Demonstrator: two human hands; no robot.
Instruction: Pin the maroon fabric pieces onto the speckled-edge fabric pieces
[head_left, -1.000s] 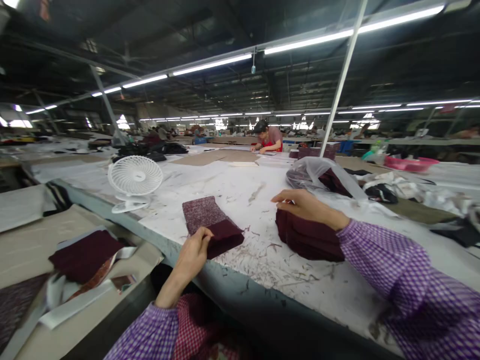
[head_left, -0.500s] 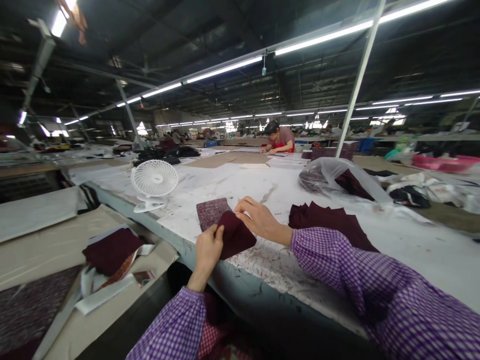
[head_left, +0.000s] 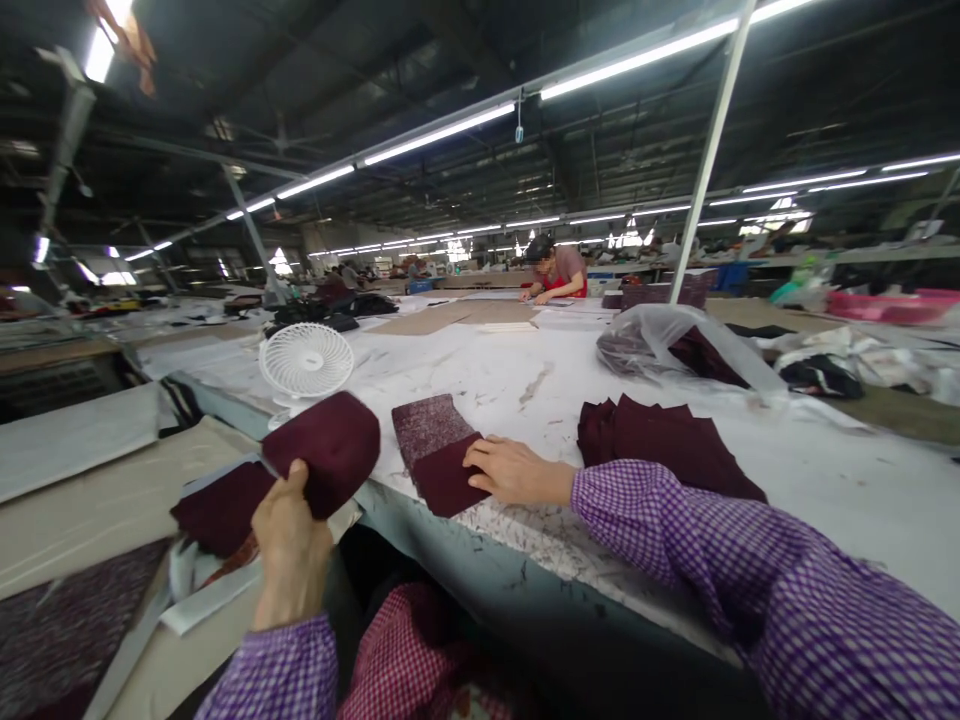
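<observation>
My left hand point(head_left: 291, 545) pinches a dark maroon fabric piece point(head_left: 330, 450) by its lower edge, holding it up left of the table edge. My right hand point(head_left: 514, 470) lies with fingers stretched out on another maroon fabric piece point(head_left: 448, 482) at the front of the white table. Beyond that piece, partly under it, shows a speckled maroon-and-white fabric piece point(head_left: 431, 422). A fanned stack of maroon fabric pieces point(head_left: 667, 445) lies to the right, behind my right sleeve.
A small white fan point(head_left: 306, 360) stands at the table's left edge. On the lower surface at left lies a maroon fabric pile point(head_left: 221, 505) with pale strips. A clear plastic bag point(head_left: 645, 345) holds dark fabric. Across the table a person point(head_left: 559, 270) bends over work.
My left hand has moved left, carrying one maroon piece off the table. My right hand has lowered from a raised pinch and now rests on the remaining maroon piece.
</observation>
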